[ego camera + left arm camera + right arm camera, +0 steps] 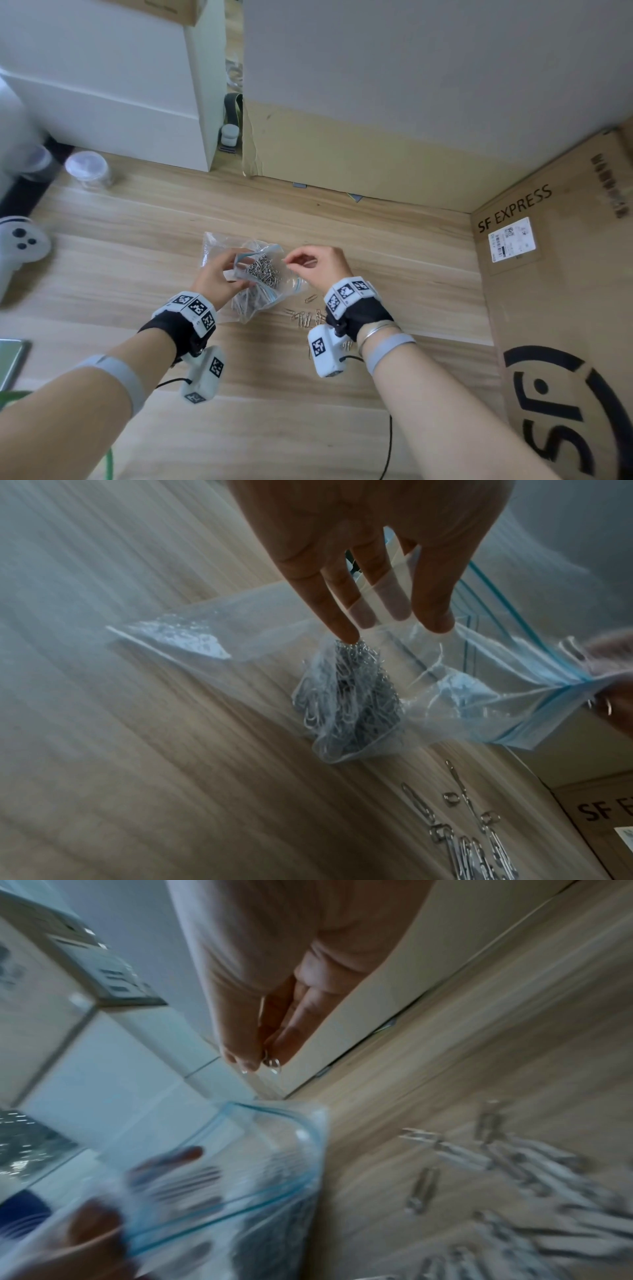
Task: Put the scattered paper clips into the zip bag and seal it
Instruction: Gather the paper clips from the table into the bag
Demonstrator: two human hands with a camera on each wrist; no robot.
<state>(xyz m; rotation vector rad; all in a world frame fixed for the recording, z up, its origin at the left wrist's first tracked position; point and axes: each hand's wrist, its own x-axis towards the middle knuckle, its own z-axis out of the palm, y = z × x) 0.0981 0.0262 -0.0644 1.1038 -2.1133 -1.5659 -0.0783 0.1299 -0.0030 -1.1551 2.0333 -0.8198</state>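
Note:
A clear zip bag [255,274] with a blue seal strip lies on the wooden table, its mouth open and a heap of silver paper clips [265,270] inside. My left hand [219,274] grips the bag's rim, fingers inside the opening [394,607]. My right hand [317,262] hovers just right of the mouth and pinches paper clips [272,1064] between thumb and fingers. Several loose paper clips [306,317] lie scattered on the table below the bag, near my right wrist; they also show in the left wrist view [472,845] and, blurred, in the right wrist view [531,1177].
A large cardboard box [565,308] marked SF EXPRESS stands at the right. A cardboard panel [359,154] and a white cabinet [120,102] close the back. A clear jar [89,171] and a white controller [20,246] sit at the left.

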